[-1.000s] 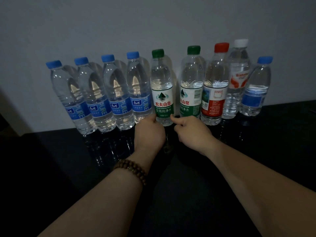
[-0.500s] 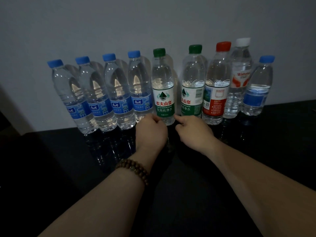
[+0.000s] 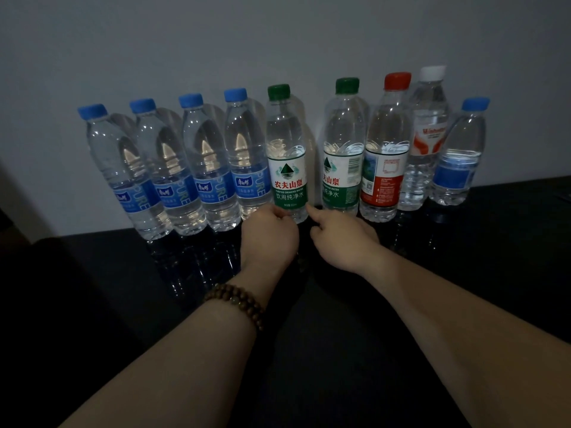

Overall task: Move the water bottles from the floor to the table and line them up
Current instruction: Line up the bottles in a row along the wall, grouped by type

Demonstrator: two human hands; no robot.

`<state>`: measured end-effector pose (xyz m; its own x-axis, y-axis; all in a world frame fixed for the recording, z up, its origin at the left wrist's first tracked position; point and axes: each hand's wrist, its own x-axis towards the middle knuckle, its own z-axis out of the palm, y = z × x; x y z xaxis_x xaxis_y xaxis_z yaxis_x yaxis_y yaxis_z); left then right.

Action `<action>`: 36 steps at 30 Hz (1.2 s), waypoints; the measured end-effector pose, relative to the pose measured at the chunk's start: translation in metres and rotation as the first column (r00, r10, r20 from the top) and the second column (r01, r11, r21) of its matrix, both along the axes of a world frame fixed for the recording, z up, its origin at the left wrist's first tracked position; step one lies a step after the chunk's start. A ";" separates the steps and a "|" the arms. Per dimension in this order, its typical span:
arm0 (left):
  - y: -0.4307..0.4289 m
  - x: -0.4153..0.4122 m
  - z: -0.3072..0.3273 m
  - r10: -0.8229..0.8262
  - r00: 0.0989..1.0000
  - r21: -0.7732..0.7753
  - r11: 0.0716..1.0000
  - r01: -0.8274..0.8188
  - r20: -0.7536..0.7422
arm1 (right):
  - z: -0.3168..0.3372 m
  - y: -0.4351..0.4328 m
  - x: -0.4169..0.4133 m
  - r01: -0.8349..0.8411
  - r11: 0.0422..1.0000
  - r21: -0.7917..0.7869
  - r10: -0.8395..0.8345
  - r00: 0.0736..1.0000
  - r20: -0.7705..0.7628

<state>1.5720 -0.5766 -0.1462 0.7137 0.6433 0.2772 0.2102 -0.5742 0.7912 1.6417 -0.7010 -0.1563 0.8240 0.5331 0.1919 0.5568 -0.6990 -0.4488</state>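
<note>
At 12 o'clock off both hands, upright on table (image 3: 92, 273): green-capped bottle (image 3: 285, 168). Gripped at base from 9 o'clock by curled left hand (image 3: 268, 236); touched from 3 by right hand (image 3: 343, 239), forefinger out, rest tucked. Equally near; probably wants nudging toward 3.

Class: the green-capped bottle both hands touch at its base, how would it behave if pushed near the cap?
The touched green-capped bottle looks nearly full, so it is probably heavy for its size. Tall on a narrow base, it would likely tip under a high push. On the glossy black table, a low push may slide it.
</note>
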 end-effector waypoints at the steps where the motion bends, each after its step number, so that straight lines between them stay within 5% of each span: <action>1: 0.000 0.000 0.000 0.000 1.000 -0.009 1.000 0.000 -0.001 | 0.000 0.000 -0.001 0.002 1.000 0.008 -0.002 1.000 0.010; 5: -0.001 0.000 0.000 0.025 0.999 -0.041 0.999 -0.023 0.038 | 0.002 -0.001 -0.003 0.065 0.946 0.318 -0.048 0.997 -0.063; 8: -0.006 -0.002 0.002 -0.001 0.999 -0.010 1.000 0.001 0.048 | 0.005 -0.006 -0.005 0.203 0.775 0.599 -0.204 0.977 -0.067; 13: -0.023 -0.002 0.006 -0.169 0.976 -0.088 0.979 0.182 0.134 | 0.010 -0.012 -0.010 0.283 0.545 0.789 -0.348 0.933 -0.094; 18: -0.040 -0.002 -0.002 -0.426 0.901 -0.069 0.900 0.431 0.081 | 0.012 -0.009 -0.009 0.295 0.534 0.792 -0.326 0.937 -0.128; 36: -0.027 0.004 -0.005 -0.539 0.841 -0.186 0.824 0.536 0.038 | 0.007 -0.012 0.004 0.476 0.442 0.760 -0.303 0.877 -0.372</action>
<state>1.5760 -0.6037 -0.1511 0.9644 0.1941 0.1796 -0.0762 -0.4462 0.8917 1.6455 -0.7126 -0.1498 0.9637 -0.1758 0.2007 0.1855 -0.0993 -0.9776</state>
